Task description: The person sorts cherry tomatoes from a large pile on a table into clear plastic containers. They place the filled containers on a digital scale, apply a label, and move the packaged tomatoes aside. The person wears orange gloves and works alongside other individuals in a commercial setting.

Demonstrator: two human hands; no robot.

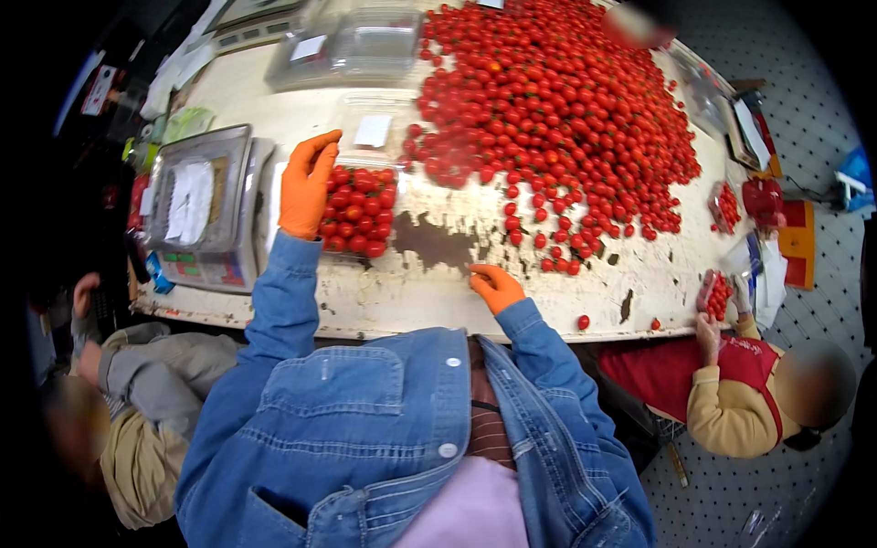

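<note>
A clear plastic clamshell box full of cherry tomatoes [357, 212] lies on the worn white table [425, 301], its lid [384, 116] folded back with a white label on it. My left hand [307, 183], in an orange glove, is at the box's left side; its thumb and fingers are raised and nothing shows between them. To the right of the box, over the bare near part of the table, is my right hand [496, 286], also gloved in orange, fingers slightly curled, apparently holding nothing. A large heap of cherry tomatoes [562, 109] spreads beyond it.
At the left stands a scale [205, 264] with a plastic tray on top. Empty clear boxes [377, 44] lie at the back. A co-worker in a red vest [726, 370] holds a tomato box [716, 296] at the right; another person [151, 383] sits at the left. Loose tomatoes [583, 322] lie near the front edge.
</note>
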